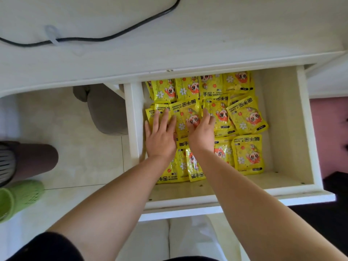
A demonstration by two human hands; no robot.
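Two hands rest on yellow hand-warmer packets (246, 115) crowding the left and middle of the open drawer (305, 129). The left hand (160, 137) lies flat, fingers straight; whether the right hand (201, 133) grips a packet cannot be told. Bare floor runs along the drawer's right wall and front edge.

black cable (84, 39) across white desktop (226, 34); grey stool (107, 110) beneath it; green slipper (17, 198) on tiled floor (75, 147).

A white desk (207, 34) is stretching across the top, with 1 black cable (131, 32) snaking over it under a clear clip (51, 35). Below, pale floor tiles (66, 119) are catching soft, even light. A grey upholstered seat (107, 110) is standing under the desk, and 1 green slipper (18, 196) is lying at the left edge.
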